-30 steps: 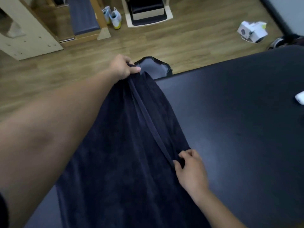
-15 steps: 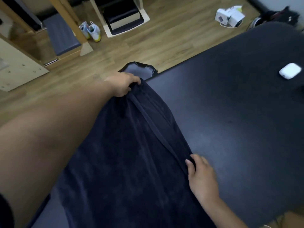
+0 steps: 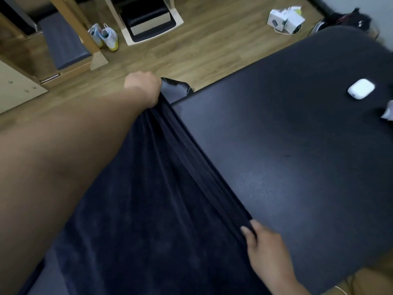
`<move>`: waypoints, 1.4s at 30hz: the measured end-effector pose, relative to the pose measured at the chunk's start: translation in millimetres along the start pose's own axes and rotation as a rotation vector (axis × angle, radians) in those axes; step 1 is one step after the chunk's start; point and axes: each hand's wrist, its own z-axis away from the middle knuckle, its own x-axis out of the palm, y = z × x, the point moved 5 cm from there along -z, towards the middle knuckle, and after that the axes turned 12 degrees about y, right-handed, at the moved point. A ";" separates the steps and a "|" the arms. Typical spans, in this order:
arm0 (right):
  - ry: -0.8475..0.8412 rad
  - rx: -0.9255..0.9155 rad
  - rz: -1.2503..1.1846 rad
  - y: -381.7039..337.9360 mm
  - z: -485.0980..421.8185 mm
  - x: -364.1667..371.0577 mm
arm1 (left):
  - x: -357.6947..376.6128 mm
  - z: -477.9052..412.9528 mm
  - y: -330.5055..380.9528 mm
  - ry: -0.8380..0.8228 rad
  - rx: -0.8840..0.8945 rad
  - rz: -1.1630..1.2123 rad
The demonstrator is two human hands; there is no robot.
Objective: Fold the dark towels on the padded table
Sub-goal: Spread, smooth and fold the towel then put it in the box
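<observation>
A dark navy towel (image 3: 148, 209) is stretched along the left part of the black padded table (image 3: 297, 167). My left hand (image 3: 144, 88) grips the towel's far end near the table's torn far corner, fingers curled into the cloth. My right hand (image 3: 265, 250) pinches the towel's near right edge, where the hem bunches into folds. The cloth is taut between both hands, with long creases along its right side. My left forearm covers much of the towel's left side.
A white earbud case (image 3: 360, 89) lies on the table at the far right, with a white scrap (image 3: 388, 110) beside it. On the wooden floor beyond are shoes (image 3: 105, 36), white boxes (image 3: 285, 18), a wooden frame (image 3: 74, 28) and a low stand (image 3: 148, 20).
Both hands keep their hold on the towel. The right edge has been gathered into more folds and pulled tauter, and my right hand has slid further right along the table.
</observation>
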 end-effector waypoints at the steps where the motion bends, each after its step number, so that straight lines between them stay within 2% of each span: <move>1: 0.003 0.072 -0.094 8.1 -1.9 -4.2 | 3.4 -2.7 5.5 -0.018 -0.049 0.064; 3: 0.039 0.171 -0.202 17.8 -2.9 -10.9 | 7.7 -9.2 13.5 -0.014 -0.113 0.196; 6: 0.138 0.193 -0.131 21.2 -1.2 -8.3 | 14.4 -15.8 14.6 0.015 -0.289 0.462; 7: 0.174 0.200 -0.136 21.0 -1.2 -7.0 | 20.7 -15.8 12.4 0.010 -0.407 0.607; 10: 0.197 0.246 -0.188 26.8 1.3 -8.5 | 42.5 -8.0 9.0 -0.055 -0.785 1.258; 12: 0.080 0.167 -0.150 23.2 12.1 -9.1 | 43.9 -0.9 3.3 -0.017 -0.940 1.642; 14: -0.057 0.062 -0.018 22.1 22.3 -8.0 | 33.6 9.5 -9.3 0.125 -0.976 1.812; 15: -0.048 0.039 0.000 26.0 22.2 -10.1 | 26.3 17.3 -17.5 0.255 -0.915 1.741; 18: 0.021 0.104 -0.009 36.4 12.0 -21.9 | 1.8 79.8 -9.6 0.552 -0.590 1.236; 20: 0.028 0.114 -0.006 39.5 7.6 -21.4 | -4.3 153.6 26.3 0.649 -0.399 1.011; 22: 0.071 0.171 -0.093 41.6 8.8 -16.9 | 0.9 238.2 63.6 0.685 -0.323 0.866; 24: 0.132 0.185 -0.138 40.2 13.4 -12.8 | 25.1 316.0 94.8 0.611 -0.322 0.742; 27: 0.179 0.190 -0.115 34.9 16.4 -8.3 | 65.2 401.0 128.4 0.312 -0.360 0.645; 31: 0.223 0.123 -0.066 27.6 17.5 -14.4 | 102.9 475.9 133.4 0.087 -0.543 0.623; 34: 0.179 0.048 0.002 30.6 40.1 -18.6 | 125.4 509.2 137.2 0.019 -0.528 0.626; 38: -0.117 -0.063 0.234 44.9 54.5 -10.9 | 135.7 507.5 129.9 -0.028 -0.522 0.630; 42: -0.084 -0.033 0.123 48.1 52.4 -22.8 | 142.5 502.0 112.8 -0.099 -0.602 0.661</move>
